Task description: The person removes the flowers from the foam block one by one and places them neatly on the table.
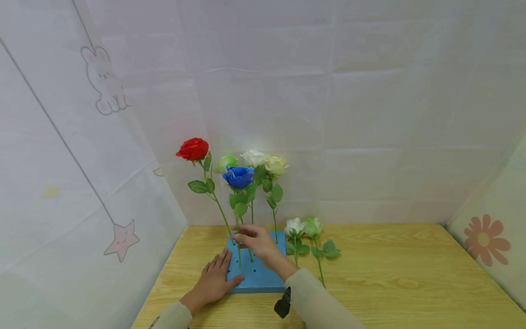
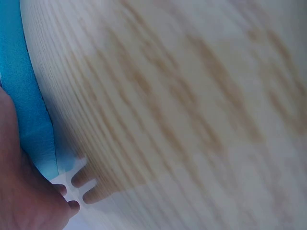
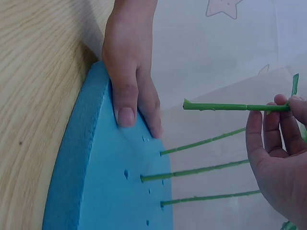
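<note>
My right hand [image 1: 256, 242] pinches the green stem of a blue rose [image 1: 239, 177] between thumb and fingers. In the right wrist view the cut lower end of that stem [image 3: 216, 107] points at the blue foam board [image 3: 115, 187], with a gap between them. Small dark holes dot the board's top. My left hand [image 1: 215, 278] rests on the board's left side, fingers straight along the edge and thumb over the top. Standing in the board are a red rose [image 1: 193, 149], a light green rose [image 1: 226, 162], a white rose [image 1: 255, 158] and a pale yellow rose [image 1: 276, 165].
Right of the board, another white rose [image 1: 294, 227] and another green rose [image 1: 312, 226] lie on the wooden table [image 1: 390, 274]. A pale cloth backdrop [image 1: 361, 114] rises behind the table, with printed side cloths left and right.
</note>
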{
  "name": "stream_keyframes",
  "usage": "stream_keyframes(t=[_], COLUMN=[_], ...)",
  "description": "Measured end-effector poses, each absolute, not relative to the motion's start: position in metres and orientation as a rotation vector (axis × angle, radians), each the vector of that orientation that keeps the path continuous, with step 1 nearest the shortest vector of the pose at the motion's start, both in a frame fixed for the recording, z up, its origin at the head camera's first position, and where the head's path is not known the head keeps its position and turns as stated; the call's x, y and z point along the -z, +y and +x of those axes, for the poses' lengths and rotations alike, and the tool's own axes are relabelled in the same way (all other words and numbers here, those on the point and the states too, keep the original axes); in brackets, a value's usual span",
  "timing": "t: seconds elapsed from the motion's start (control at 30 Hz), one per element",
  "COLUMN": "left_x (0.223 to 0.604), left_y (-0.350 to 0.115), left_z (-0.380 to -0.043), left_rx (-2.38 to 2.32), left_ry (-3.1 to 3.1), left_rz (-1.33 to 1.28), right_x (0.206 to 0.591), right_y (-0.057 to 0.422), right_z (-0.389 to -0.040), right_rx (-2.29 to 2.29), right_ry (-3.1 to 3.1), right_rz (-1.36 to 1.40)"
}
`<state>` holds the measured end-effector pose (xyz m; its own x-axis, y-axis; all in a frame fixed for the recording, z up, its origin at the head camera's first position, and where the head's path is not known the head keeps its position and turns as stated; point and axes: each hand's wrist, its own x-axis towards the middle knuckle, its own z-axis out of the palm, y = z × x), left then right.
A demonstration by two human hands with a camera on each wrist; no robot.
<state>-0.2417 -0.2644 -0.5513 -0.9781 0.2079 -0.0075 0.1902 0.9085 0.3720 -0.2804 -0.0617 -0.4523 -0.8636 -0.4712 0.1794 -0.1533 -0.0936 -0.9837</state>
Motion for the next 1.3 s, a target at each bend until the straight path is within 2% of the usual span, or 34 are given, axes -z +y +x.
stream_keyframes(t=[0.63,1.3], left_x=[0.556,0.552], left_y=[-0.264,-0.264], left_z=[-0.24,-0.242], left_rx=[-0.575,-0.571], left_ry=[3.057,3.04], left_rz=[0.328,0.349], right_x=[0.448,0.455], right_y=[0.013,0.073], right_z=[-0.28,-0.262], right_rx=[2.019,1.865], right_ry=[2.051,2.118], right_rz=[-0.714,-0.733])
